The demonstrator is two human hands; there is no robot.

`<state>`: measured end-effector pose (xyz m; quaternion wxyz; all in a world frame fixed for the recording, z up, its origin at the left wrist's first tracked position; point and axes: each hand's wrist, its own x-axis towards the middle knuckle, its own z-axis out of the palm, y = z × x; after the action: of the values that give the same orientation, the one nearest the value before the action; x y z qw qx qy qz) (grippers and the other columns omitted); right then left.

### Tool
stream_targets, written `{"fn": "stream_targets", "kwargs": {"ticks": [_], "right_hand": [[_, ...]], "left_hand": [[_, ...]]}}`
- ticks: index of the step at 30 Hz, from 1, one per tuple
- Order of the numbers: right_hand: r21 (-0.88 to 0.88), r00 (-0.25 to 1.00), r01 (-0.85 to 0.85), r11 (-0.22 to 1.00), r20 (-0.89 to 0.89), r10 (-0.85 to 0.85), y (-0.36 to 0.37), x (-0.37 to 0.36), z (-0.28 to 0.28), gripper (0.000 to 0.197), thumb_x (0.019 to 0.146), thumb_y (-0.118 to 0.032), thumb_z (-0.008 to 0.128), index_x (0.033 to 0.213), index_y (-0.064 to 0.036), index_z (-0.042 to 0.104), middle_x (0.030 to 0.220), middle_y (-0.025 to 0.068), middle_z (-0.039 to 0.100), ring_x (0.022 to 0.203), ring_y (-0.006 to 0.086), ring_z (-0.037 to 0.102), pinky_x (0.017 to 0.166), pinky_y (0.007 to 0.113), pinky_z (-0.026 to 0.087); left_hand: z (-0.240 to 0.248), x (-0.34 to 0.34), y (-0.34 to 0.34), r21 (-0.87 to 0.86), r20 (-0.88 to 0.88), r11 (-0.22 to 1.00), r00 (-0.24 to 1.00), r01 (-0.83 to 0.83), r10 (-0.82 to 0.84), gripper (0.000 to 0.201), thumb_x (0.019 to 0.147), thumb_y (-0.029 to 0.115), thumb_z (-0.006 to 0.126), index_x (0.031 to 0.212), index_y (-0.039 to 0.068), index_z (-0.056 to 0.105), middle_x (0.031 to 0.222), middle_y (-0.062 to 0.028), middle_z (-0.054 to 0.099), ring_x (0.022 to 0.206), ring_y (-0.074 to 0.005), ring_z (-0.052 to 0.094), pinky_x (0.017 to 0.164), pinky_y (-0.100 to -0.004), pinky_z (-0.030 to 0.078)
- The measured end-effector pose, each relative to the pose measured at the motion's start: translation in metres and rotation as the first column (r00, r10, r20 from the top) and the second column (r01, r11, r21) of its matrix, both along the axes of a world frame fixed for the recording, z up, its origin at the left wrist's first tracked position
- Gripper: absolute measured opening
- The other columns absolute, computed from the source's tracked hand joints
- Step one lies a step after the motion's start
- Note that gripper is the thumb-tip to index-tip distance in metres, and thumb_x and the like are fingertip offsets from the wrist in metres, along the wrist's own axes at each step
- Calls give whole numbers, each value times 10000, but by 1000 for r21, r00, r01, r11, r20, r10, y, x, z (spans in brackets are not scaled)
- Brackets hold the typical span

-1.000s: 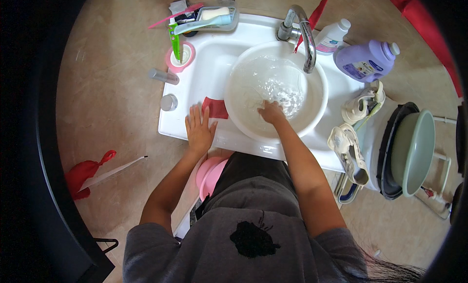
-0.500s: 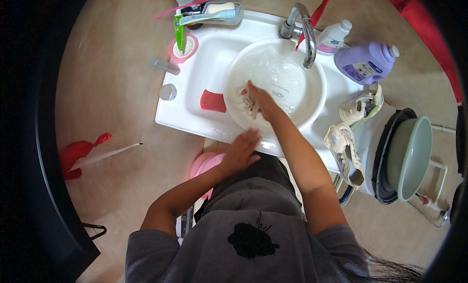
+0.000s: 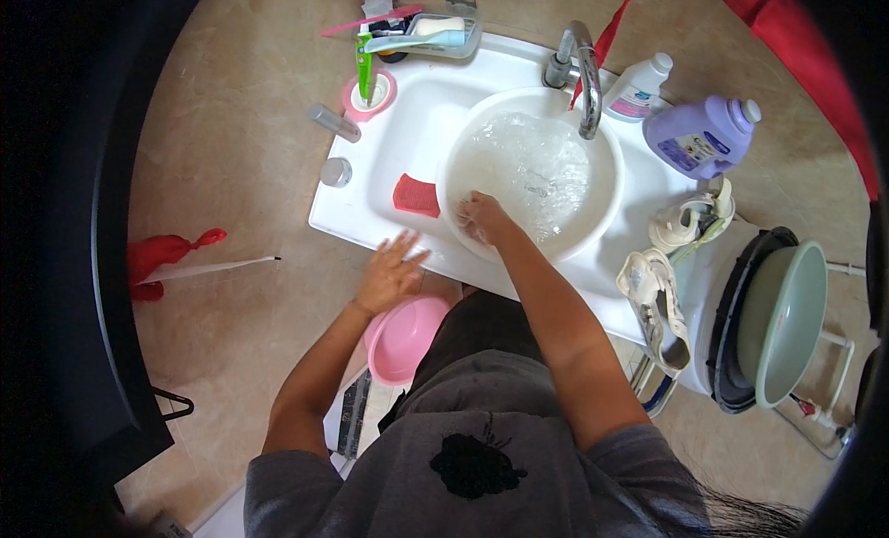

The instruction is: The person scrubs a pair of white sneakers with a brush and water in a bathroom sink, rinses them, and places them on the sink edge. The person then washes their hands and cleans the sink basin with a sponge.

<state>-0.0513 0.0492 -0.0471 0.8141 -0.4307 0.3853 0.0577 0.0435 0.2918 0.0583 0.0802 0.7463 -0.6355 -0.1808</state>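
Observation:
My right hand (image 3: 483, 218) dips into the white round basin (image 3: 608, 209), near its left front wall, fingers curled. A whitish bundle of shoelaces shows only faintly beneath the fingers, mostly hidden by them and the water. Rippling, bubbly water fills the basin, which stands in the white sink (image 3: 407, 103) under the chrome tap (image 3: 589, 84). My left hand (image 3: 391, 277) hovers at the sink's front edge, empty, fingers spread. Beyond it, inside the sink, lies a red comb-like piece (image 3: 416, 196). Two white shoes (image 3: 656, 302) rest on the sink's right side.
A purple bottle (image 3: 701, 138) and a white bottle (image 3: 639, 89) stand right of the tap. A soap box (image 3: 468, 43), green tube (image 3: 364, 70) and pink tape-like ring (image 3: 388, 96) sit back left. Pink basins (image 3: 407, 339) are below; a green basin (image 3: 792, 325) leans at right.
My right hand has lowered toward the basin's front left wall, and the white laces are less visible. My left hand has swung left with fingers spreading. The water is more stirred.

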Motion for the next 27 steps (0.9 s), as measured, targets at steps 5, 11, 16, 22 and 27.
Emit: {"fn": "stream_targets", "kwargs": {"ticks": [5, 11, 16, 22, 27], "right_hand": [[164, 920, -94, 982, 392, 23, 43, 48, 85, 331, 916, -370, 615, 1124, -114, 591, 952, 11, 627, 833, 106, 582, 654, 264, 464], [-620, 988, 57, 782, 147, 45, 87, 88, 141, 574, 971, -509, 419, 820, -2, 643, 743, 188, 637, 721, 339, 631, 693, 446, 494], [-738, 998, 63, 671, 61, -26, 41, 71, 129, 559, 995, -461, 347, 862, -9, 649, 836, 227, 657, 845, 441, 625, 767, 534, 473], [-731, 943, 247, 636, 30, -331, -35, 29, 59, 289, 989, -248, 462, 1175, -46, 551, 960, 120, 604, 819, 285, 606, 690, 390, 480], [-99, 712, 675, 731, -175, -681, -68, -4, 28, 549, 992, -406, 424, 1424, -69, 399, 1236, 140, 534, 1066, 246, 546, 919, 386, 442]], "left_hand": [[-29, 8, -10, -194, 197, 918, 903, -346, 382, 492, 922, 318, 566, 1358, 99, 500, 1530, -159, 301, 1435, -316, 243, 1144, -523, 190], [-59, 29, -73, -132, -642, 653, 566, -746, 517, 382, 957, 291, 551, 1234, 29, 526, 1228, -122, 573, 1131, -250, 543, 961, -405, 427], [-29, 35, -118, 390, -904, 443, -244, -807, 351, 325, 945, 243, 589, 1207, 52, 564, 1111, -68, 638, 954, -163, 609, 853, -292, 481], [0, 25, -171, 70, -793, 756, 423, -651, 438, 309, 963, 226, 559, 1236, 89, 609, 1117, -49, 655, 968, -168, 624, 851, -312, 498], [-1, 20, -201, 112, -470, 962, 840, -249, 272, 340, 952, 281, 573, 1219, 78, 627, 1168, -123, 663, 961, -280, 670, 844, -371, 519]]}}
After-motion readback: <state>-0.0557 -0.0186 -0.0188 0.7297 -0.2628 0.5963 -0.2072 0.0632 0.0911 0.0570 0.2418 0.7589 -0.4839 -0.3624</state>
